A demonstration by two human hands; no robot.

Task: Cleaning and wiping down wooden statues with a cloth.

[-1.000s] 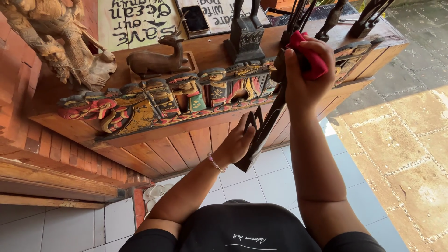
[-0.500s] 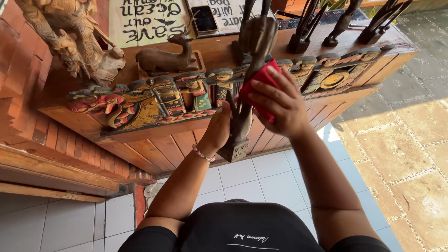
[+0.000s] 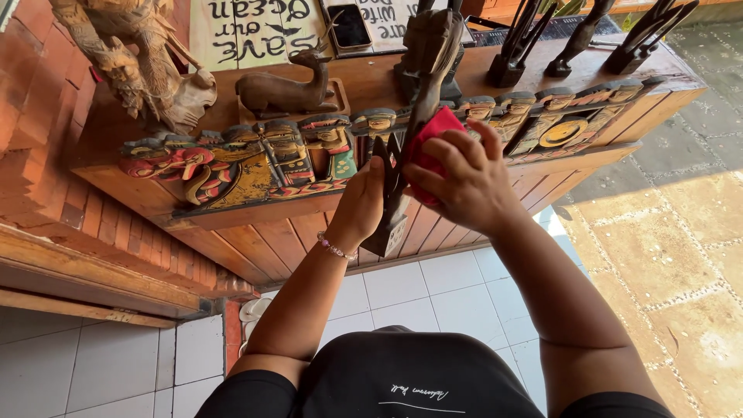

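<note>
A tall, thin dark wooden figurine point(image 3: 410, 131) on a small square base is held upright in front of the wooden counter point(image 3: 255, 248). My left hand point(image 3: 357, 209) grips its lower part just above the base. My right hand point(image 3: 464, 182) presses a red cloth point(image 3: 429, 143) against the figurine's middle. Behind the hands, a long painted carving point(image 3: 255, 162) of a boat with several seated figures leans along the counter's front ledge.
On the counter stand a brown carved deer point(image 3: 282, 89), a pale rough wood sculpture point(image 3: 143, 54) at the left, several slim dark figurines point(image 3: 518, 46), a phone point(image 3: 350, 27) and lettered sign boards point(image 3: 251, 31). White floor tiles point(image 3: 433, 294) lie below, stone paving point(image 3: 658, 224) at right.
The figurine has swung from a steep tilt at the right to near upright in the middle. My right hand with the red cloth has slid down from its upper end to its middle.
</note>
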